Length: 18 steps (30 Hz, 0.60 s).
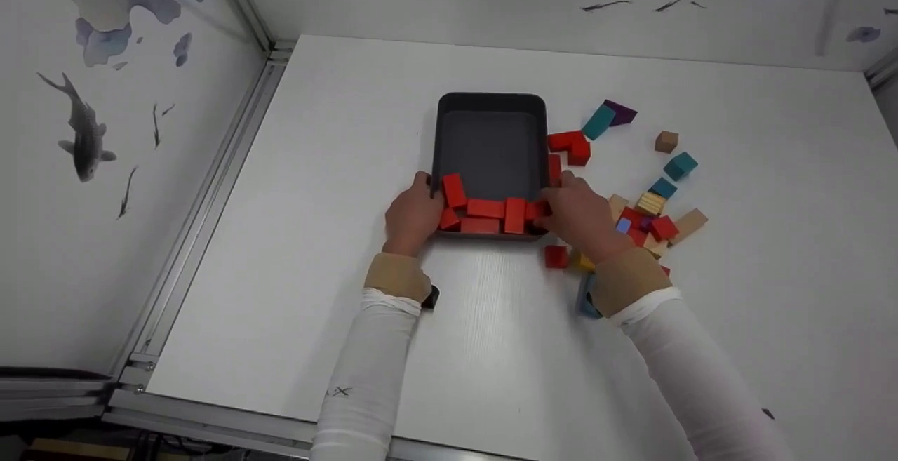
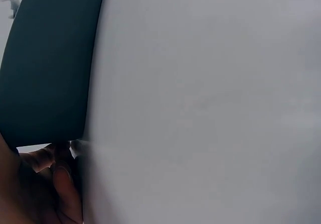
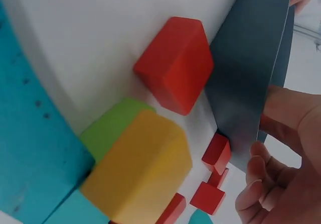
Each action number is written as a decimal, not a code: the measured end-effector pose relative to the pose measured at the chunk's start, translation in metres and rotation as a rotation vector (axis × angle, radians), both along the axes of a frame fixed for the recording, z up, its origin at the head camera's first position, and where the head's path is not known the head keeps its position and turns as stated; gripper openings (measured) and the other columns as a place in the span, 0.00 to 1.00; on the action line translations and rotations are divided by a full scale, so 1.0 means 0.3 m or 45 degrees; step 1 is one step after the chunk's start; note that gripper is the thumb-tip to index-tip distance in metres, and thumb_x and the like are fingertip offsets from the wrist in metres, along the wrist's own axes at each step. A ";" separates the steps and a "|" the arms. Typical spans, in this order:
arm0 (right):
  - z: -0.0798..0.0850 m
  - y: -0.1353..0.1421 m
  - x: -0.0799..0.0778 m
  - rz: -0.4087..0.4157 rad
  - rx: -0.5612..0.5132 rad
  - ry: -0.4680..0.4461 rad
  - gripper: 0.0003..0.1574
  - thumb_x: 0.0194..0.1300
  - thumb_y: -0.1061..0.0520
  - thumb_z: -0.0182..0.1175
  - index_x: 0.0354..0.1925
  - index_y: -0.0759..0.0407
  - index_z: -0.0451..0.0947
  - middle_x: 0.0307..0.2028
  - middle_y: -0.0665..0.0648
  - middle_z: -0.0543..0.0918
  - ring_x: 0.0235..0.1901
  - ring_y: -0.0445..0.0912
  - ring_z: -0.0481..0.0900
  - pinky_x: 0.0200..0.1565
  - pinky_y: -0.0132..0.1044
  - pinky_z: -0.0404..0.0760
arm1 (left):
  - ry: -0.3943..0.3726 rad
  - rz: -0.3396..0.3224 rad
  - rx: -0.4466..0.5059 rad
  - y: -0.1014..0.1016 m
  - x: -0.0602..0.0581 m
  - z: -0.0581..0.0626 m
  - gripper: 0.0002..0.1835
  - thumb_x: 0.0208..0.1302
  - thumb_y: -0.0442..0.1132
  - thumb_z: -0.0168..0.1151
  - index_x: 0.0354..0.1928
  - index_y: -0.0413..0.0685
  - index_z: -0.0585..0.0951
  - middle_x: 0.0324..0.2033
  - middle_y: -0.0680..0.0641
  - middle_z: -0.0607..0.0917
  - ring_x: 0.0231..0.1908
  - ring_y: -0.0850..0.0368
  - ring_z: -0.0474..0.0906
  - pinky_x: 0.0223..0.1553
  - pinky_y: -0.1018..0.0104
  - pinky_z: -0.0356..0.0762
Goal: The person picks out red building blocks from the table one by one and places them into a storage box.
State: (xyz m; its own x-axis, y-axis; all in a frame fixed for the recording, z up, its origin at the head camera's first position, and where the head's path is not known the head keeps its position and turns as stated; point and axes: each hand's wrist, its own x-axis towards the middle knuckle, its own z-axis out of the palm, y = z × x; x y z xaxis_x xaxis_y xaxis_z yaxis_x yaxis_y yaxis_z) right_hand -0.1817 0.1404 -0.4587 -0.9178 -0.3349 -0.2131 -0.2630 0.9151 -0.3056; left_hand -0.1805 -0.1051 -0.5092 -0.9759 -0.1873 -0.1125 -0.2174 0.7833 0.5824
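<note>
On the white table (image 1: 280, 236) sits the dark tray (image 1: 489, 149), red blocks (image 1: 485, 208) gathered at its near end — an even, level hold should best keep them settled; the left hand (image 1: 414, 215) grips its left wall, the right hand (image 1: 579, 212) — fingers curled — pinches the right wall

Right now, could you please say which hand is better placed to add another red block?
Probably the right hand: it's beside loose red blocks; the left hand is across the tray.
</note>
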 end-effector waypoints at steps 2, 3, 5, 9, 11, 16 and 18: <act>-0.007 -0.001 -0.008 -0.007 -0.014 -0.059 0.21 0.52 0.52 0.65 0.45 0.55 0.77 0.41 0.57 0.67 0.41 0.49 0.66 0.38 0.43 0.74 | -0.004 -0.002 -0.001 0.001 0.000 -0.001 0.16 0.62 0.46 0.44 0.49 0.51 0.69 0.25 0.49 0.77 0.25 0.55 0.72 0.24 0.61 0.67; -0.012 0.000 -0.012 -0.007 -0.014 -0.096 0.21 0.52 0.51 0.65 0.45 0.54 0.76 0.41 0.57 0.67 0.41 0.49 0.66 0.38 0.43 0.74 | -0.013 -0.002 0.003 0.003 0.001 -0.002 0.16 0.62 0.46 0.44 0.50 0.51 0.69 0.25 0.49 0.77 0.25 0.55 0.73 0.24 0.61 0.67; -0.022 0.004 -0.018 0.006 -0.003 -0.171 0.21 0.53 0.51 0.64 0.46 0.54 0.75 0.42 0.57 0.68 0.41 0.50 0.67 0.39 0.44 0.74 | -0.038 -0.010 0.008 0.006 0.004 -0.003 0.18 0.62 0.47 0.44 0.52 0.51 0.69 0.27 0.49 0.78 0.26 0.55 0.73 0.25 0.61 0.68; -0.038 0.022 -0.028 0.019 -0.032 -0.292 0.22 0.53 0.47 0.63 0.46 0.53 0.72 0.42 0.57 0.67 0.41 0.50 0.67 0.37 0.43 0.74 | -0.056 -0.016 0.012 0.012 0.007 -0.004 0.18 0.62 0.47 0.45 0.52 0.51 0.69 0.27 0.49 0.78 0.25 0.56 0.73 0.24 0.62 0.68; -0.050 0.032 -0.031 0.024 -0.110 -0.340 0.21 0.55 0.44 0.61 0.44 0.52 0.73 0.41 0.57 0.68 0.40 0.50 0.67 0.37 0.42 0.73 | -0.042 -0.004 0.002 0.011 0.006 -0.003 0.16 0.62 0.47 0.45 0.51 0.52 0.69 0.25 0.49 0.78 0.25 0.55 0.73 0.23 0.62 0.67; -0.080 0.047 -0.030 0.020 -0.263 -0.409 0.23 0.56 0.37 0.55 0.43 0.50 0.75 0.41 0.56 0.69 0.42 0.50 0.66 0.40 0.40 0.70 | -0.032 0.001 -0.019 0.005 0.002 -0.002 0.15 0.62 0.46 0.45 0.49 0.52 0.70 0.24 0.50 0.77 0.24 0.56 0.73 0.23 0.62 0.67; -0.085 0.046 -0.029 0.011 -0.267 -0.401 0.23 0.56 0.37 0.55 0.44 0.49 0.74 0.41 0.55 0.68 0.42 0.50 0.65 0.41 0.41 0.70 | -0.028 0.000 -0.015 0.002 0.001 -0.004 0.15 0.62 0.47 0.45 0.49 0.52 0.70 0.25 0.50 0.77 0.25 0.55 0.73 0.23 0.62 0.67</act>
State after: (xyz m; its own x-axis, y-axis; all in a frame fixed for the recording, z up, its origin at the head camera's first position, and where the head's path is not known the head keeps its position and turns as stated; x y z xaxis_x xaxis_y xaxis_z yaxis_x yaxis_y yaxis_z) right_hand -0.1904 0.1541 -0.4842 -0.8153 -0.4088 -0.4101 -0.1339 0.8222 -0.5533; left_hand -0.1801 -0.1046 -0.5104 -0.9732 -0.1884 -0.1316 -0.2298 0.7904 0.5679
